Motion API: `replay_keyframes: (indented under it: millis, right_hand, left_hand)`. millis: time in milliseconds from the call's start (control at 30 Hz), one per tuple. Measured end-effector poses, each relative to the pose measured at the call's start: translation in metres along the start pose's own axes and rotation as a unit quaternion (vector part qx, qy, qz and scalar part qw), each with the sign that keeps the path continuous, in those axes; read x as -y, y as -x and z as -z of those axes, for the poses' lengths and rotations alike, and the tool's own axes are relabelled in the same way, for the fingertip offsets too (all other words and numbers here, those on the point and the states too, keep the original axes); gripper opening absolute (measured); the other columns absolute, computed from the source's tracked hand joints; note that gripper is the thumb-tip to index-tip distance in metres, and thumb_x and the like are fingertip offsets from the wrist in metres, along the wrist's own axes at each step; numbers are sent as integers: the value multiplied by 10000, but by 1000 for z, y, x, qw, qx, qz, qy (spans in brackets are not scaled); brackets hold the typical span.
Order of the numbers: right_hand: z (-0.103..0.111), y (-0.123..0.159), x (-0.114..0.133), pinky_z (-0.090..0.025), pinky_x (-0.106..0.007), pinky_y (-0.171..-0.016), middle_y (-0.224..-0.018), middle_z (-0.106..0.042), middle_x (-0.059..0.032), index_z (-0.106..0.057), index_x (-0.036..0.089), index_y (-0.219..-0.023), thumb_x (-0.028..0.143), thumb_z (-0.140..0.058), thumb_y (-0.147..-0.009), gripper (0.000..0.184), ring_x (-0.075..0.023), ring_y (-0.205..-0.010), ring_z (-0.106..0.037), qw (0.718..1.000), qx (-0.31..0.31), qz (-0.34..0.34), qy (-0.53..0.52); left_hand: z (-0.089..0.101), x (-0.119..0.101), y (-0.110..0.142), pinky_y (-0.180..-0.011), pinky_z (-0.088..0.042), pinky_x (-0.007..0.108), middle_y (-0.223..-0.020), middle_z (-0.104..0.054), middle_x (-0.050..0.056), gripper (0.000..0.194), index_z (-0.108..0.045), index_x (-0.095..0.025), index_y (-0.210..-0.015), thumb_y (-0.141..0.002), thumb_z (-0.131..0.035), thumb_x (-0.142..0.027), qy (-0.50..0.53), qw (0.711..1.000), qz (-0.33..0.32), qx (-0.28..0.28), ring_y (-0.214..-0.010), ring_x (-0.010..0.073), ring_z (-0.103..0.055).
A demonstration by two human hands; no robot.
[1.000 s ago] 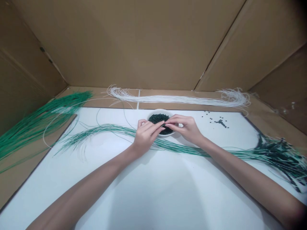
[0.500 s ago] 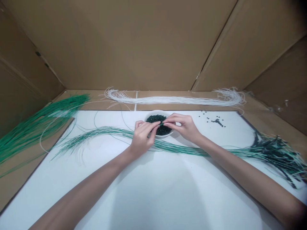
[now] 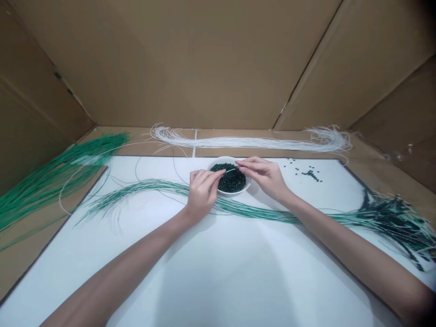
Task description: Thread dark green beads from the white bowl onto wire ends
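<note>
Thin white wire (image 3: 230, 170) is pinched between the right hand's (image 3: 263, 178) fingertips, its free end reaching out over dark green beads (image 3: 232, 180) in a white bowl (image 3: 221, 160). The left hand (image 3: 203, 193) has drawn apart from it, fingers open at the bowl's edge (no pinch there now). Green-coated wires (image 3: 259, 216) pass just below.
</note>
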State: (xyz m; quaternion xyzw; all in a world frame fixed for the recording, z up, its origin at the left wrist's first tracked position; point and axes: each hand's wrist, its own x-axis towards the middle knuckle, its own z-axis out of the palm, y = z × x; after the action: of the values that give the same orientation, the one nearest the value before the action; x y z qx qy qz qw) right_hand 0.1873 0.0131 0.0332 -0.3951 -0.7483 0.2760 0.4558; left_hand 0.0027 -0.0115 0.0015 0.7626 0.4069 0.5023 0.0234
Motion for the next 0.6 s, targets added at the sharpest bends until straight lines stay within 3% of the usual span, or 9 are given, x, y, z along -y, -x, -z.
replay_keyframes:
  millis: [300, 400, 600]
  right_hand:
    - [-1, 1, 5, -454, -302, -730, -854, -605, -42, -637, 238, -975, 264, -527, -776, 229, -154, -802, -559, 998, 55, -4, 5]
    - [-4, 2, 3, -473, -300, -722, -814, -620, -36, -620, 206, -971, 250, -587, -727, 250, -144, -753, -580, 998, 31, -33, -48]
    - [-6, 2, -1, -498, -273, -680, -761, -644, -37, -638, 159, -738, 246, -668, -637, 137, -137, -704, -598, 991, -4, -69, -116]
  left_hand:
    - [1, -1, -1, -762, -336, 287, -830, -646, 14, 201, -577, -189, -962, -818, -450, -128, 4, 1000, 5, 3, -745, 116, -542]
    - [1, 0, -1, -763, -337, 288, -832, -647, 17, 200, -578, -190, -963, -821, -446, -137, 3, 1000, 5, 0, -747, 118, -545]
    - [2, -1, -1, -765, -335, 289, -832, -649, 15, 200, -577, -187, -963, -818, -452, -130, 4, 1000, 1, -3, -743, 115, -544]
